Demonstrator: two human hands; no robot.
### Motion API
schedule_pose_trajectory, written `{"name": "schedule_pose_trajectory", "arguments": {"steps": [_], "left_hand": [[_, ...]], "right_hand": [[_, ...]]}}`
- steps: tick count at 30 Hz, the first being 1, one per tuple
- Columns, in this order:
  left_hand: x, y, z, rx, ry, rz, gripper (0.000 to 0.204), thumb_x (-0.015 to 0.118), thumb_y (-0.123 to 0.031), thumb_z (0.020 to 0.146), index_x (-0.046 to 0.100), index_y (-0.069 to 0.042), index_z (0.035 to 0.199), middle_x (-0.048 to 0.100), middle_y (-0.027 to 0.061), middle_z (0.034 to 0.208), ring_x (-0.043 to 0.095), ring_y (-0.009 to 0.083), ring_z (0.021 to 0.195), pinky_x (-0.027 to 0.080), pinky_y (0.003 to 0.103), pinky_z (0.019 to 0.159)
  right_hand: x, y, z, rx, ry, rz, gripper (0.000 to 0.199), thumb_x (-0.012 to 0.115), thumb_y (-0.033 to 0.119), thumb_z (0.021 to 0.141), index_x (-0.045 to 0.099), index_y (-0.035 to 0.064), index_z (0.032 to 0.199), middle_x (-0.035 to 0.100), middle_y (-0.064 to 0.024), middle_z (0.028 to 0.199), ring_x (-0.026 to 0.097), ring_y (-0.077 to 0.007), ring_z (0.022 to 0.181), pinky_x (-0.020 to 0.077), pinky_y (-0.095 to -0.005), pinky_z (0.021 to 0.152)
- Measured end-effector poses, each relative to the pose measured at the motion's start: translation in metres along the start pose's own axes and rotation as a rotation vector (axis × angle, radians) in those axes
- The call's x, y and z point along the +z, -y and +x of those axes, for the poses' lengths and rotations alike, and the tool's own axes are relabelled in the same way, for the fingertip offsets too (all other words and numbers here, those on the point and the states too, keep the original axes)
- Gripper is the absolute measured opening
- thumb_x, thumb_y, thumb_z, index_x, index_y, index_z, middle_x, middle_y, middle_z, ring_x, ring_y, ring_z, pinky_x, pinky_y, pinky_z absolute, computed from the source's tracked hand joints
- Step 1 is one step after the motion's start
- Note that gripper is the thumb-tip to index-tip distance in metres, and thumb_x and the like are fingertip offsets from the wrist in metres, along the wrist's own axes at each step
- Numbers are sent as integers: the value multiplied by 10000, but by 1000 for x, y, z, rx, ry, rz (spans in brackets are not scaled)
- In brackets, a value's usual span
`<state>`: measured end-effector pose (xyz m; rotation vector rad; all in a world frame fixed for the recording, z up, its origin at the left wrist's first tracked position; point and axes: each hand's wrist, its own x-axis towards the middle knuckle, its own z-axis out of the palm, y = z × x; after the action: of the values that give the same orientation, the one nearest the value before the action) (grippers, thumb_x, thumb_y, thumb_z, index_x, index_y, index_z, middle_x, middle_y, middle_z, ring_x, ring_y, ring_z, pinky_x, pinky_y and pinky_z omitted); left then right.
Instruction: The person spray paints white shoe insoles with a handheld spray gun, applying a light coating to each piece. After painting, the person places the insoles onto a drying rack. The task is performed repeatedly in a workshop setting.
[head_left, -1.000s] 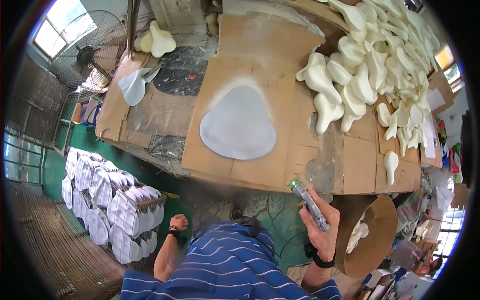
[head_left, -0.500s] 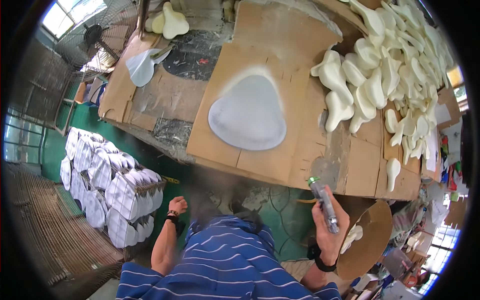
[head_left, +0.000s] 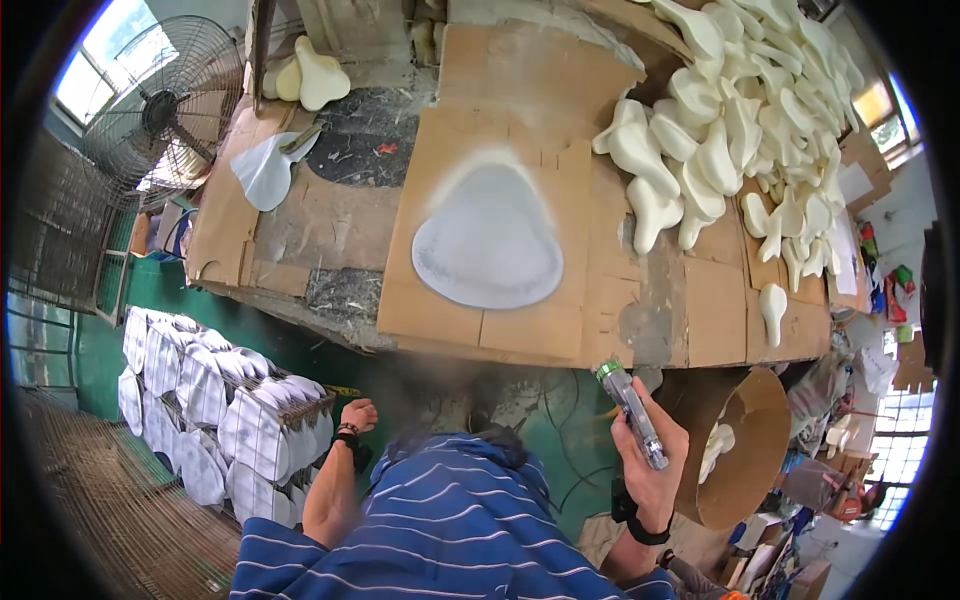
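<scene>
My right hand point(head_left: 650, 455) is closed around a grey metal spray gun point(head_left: 632, 418) with a green ring at its front end. It is held just off the table's near edge. My left hand point(head_left: 357, 414) hangs by my left side, fingers curled in, with nothing visible in them. Ahead of me, a rounded triangular grey-white piece point(head_left: 488, 245) lies flat on a cardboard sheet point(head_left: 430, 150). Pale spray residue borders its upper edge. Further left, a white saddle-shaped sheet point(head_left: 262, 172) rests on the table.
Many cream foam saddle pads point(head_left: 715, 160) are heaped at the right; a single one point(head_left: 772, 312) lies near the edge. A wire rack point(head_left: 285, 405) of grey-white pieces stands at left, below a large fan point(head_left: 160, 112). A round cardboard drum point(head_left: 765, 450) stands at right.
My view has shifted, so the table and its pads sit further left. The spray gun has moved slightly left in view, still in my right hand. My left hand is nearly unchanged.
</scene>
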<state>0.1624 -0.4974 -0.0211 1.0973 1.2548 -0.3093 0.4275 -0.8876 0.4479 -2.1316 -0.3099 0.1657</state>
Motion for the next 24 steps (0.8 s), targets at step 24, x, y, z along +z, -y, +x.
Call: {"name": "schedule_pose_trajectory", "arguments": {"steps": [24], "left_hand": [[8, -1, -14, -87, -67, 133, 364, 596, -144, 849, 592, -74, 1205, 681, 72, 897, 667, 202, 736, 553, 359, 635]], "right_hand": [[-11, 7, 4, -24, 93, -91, 552, 695, -81, 675, 607, -3, 1214, 659, -185, 885, 636, -276, 721, 491, -291, 676]]}}
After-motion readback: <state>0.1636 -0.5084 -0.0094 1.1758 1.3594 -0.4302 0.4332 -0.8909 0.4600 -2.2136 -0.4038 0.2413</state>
